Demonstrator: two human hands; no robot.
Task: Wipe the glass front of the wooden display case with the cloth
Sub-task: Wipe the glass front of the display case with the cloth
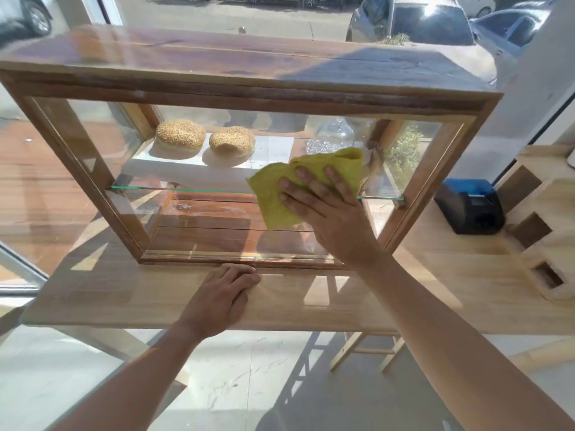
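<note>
A wooden display case (236, 85) with a glass front (199, 225) stands on a light wooden counter (130, 293). My right hand (326, 209) presses a yellow-green cloth (273, 194) flat against the right half of the glass, fingers spread on the cloth. My left hand (224, 293) rests palm down on the counter just below the case's bottom frame, holding nothing. Inside, two sesame buns (180, 135) lie on a glass shelf (186, 189) beside a clear glass dish (333, 136).
A black and blue device (469, 205) sits on the counter right of the case. Light wooden blocks with square holes (541, 225) stand at the far right. A shop window with parked cars (426, 23) lies behind. A tiled floor (217, 384) shows below.
</note>
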